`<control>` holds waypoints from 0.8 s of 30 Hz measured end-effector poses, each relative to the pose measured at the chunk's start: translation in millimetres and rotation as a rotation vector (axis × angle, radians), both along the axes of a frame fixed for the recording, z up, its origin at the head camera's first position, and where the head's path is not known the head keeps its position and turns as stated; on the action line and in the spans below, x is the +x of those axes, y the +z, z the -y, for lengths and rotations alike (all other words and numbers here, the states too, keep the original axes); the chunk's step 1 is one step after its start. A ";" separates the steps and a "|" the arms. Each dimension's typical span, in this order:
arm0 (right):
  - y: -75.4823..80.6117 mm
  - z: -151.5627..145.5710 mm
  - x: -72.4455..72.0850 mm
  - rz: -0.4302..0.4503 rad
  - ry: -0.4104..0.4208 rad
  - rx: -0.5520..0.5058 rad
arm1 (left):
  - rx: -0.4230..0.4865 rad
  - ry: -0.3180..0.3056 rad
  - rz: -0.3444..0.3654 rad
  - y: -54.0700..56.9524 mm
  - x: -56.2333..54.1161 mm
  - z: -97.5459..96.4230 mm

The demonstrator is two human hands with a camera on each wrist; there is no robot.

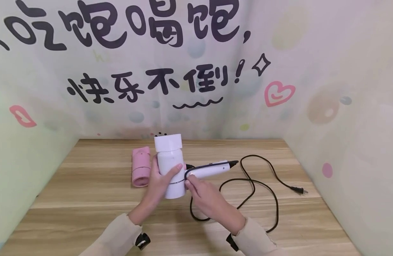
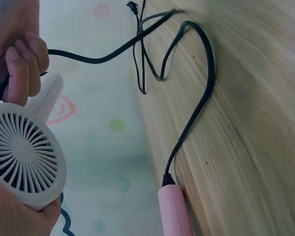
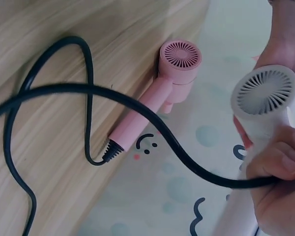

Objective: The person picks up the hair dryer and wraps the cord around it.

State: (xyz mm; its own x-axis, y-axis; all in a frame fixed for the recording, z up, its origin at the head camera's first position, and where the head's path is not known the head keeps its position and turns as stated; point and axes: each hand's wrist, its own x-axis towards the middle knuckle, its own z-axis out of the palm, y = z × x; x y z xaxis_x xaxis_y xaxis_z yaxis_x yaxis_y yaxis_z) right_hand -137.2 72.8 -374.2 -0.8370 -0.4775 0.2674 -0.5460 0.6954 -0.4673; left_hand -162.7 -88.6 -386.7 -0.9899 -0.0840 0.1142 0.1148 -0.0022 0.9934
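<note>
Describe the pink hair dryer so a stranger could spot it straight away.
Find the wooden table below the lettered backdrop. Toward its back, left of the person's left hand, lies the pink dryer. Unlike the held white dryer, it's pink.

The place looks booth-like and staged: a wood-grain surface (image 1: pixel 71 213) is walled in by a left panel (image 1: pixel 33 81) at 9 o'clock, a right panel (image 1: pixel 359 117) at 3 and a back panel (image 1: pixel 196 121) at 12, printed with cartoonish Chinese lettering (image 1: pixel 205 78) and, towards 2, a pink heart (image 1: pixel 277 96).
</note>
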 end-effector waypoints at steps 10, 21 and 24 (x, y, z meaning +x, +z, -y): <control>-6.2 -0.2 -1.9 0.185 -0.115 -0.305 | 0.284 0.038 -0.006 6.9 7.5 -2.7; -13.4 -18.8 -28.9 0.678 0.196 -0.421 | 0.354 -0.113 0.036 13.3 10.7 4.1; -11.1 -25.3 -32.9 0.634 0.274 -0.340 | 0.344 -0.208 0.109 12.9 8.8 7.4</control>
